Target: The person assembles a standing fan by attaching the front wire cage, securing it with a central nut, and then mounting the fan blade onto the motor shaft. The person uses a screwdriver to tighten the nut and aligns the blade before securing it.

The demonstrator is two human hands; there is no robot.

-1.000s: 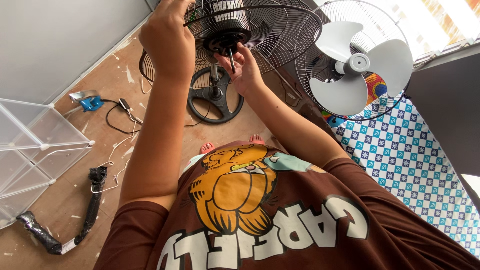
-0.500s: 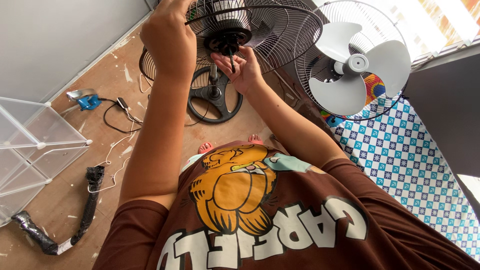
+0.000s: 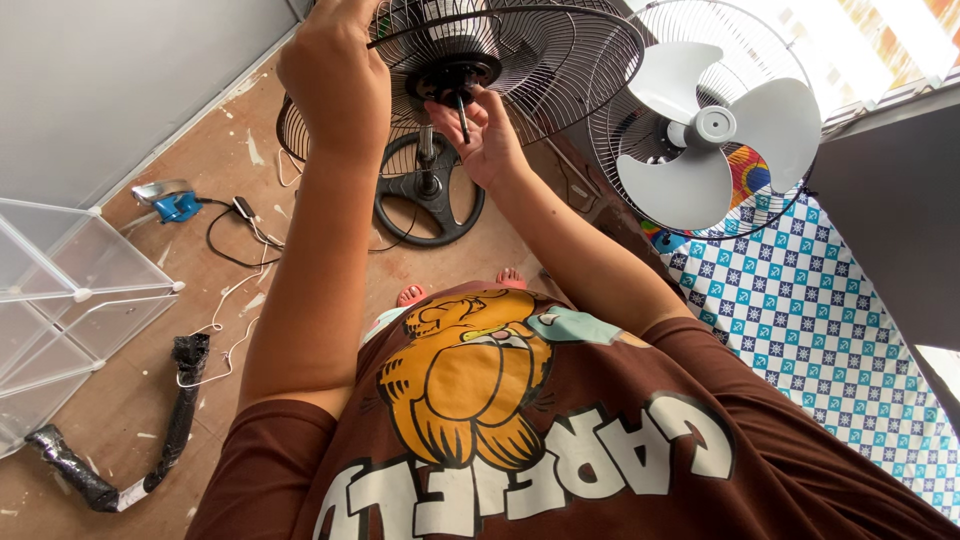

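A black standing fan with its rear wire guard and bare motor shaft fills the top centre. My left hand grips the top left rim of that guard. My right hand is cupped under the black motor hub, fingers around the shaft. The fan's round black base stands on the floor below.
A grey three-blade propeller lies in a loose wire guard on a blue checked mattress at right. Clear plastic cube shelves stand at left. A black wrapped pipe, cables and a blue tool lie on the brown floor.
My right hand has shifted slightly up along the shaft toward the motor hub. My left hand keeps its hold on the guard rim.
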